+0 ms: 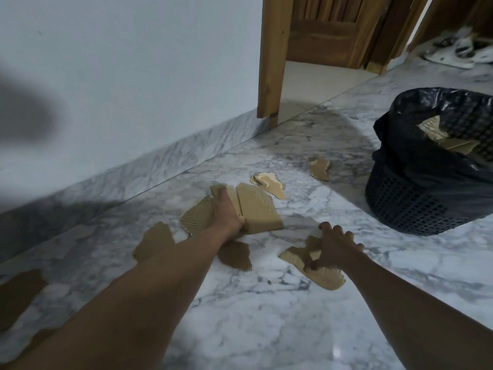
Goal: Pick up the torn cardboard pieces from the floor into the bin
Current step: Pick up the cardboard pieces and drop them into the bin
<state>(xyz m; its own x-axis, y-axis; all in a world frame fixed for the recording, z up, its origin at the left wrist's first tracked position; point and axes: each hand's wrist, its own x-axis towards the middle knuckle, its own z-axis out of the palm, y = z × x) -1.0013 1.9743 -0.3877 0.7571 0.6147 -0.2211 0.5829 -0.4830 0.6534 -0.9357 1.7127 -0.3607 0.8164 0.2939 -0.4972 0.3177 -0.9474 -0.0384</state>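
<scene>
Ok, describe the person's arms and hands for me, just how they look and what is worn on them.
Both arms are bare as far as the frame shows: no sleeves on the left forearm or the right forearm. The left grip and right grip are bare hands, with no gloves, and no watch, bracelet or ring visible.

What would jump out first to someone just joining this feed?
Two bare arms reach over the marble floor. The left hand is on the large cardboard pieces at centre, and the right hand claws at a smaller torn piece nearer the camera. At right stands the black-lined bin with cardboard already inside, and loose scraps lie between it and the hands.
</scene>
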